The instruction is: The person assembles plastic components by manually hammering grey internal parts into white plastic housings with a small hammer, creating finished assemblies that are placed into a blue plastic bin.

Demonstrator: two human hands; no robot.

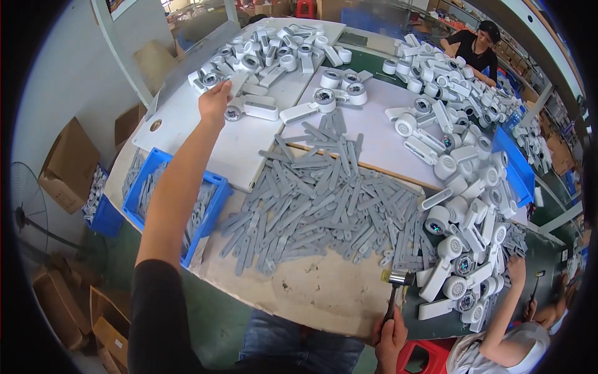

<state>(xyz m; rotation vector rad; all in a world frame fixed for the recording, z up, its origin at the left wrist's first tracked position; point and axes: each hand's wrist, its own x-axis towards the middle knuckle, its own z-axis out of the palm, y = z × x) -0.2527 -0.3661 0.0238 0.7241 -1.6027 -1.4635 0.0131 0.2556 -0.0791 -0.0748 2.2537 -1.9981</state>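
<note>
While the left hand (pixel 215 103) reaches far across the worktop (pixel 299 293), its fingers (pixel 225 87) close around a white handheld device (pixel 237 80) at the near edge of the far-left heap of white devices (pixel 268 53). Below that outstretched arm, a blue bin (pixel 215 209) of grey strips hangs at the worktop's left edge, with cardboard boxes (pixel 65 165) and a fan (pixel 28 206) on the floor further left. A broad spread of flat grey plastic strips (pixel 324 206) covers the middle of the worktop. At the near edge, the right hand (pixel 391 340) is clenched around the handle of a small mallet (pixel 398 280), whose head rests on the worktop just beside the strips. To the right, more white devices (pixel 461 187) run in a long pile, where another person's hand (pixel 516 269) reaches in.
</note>
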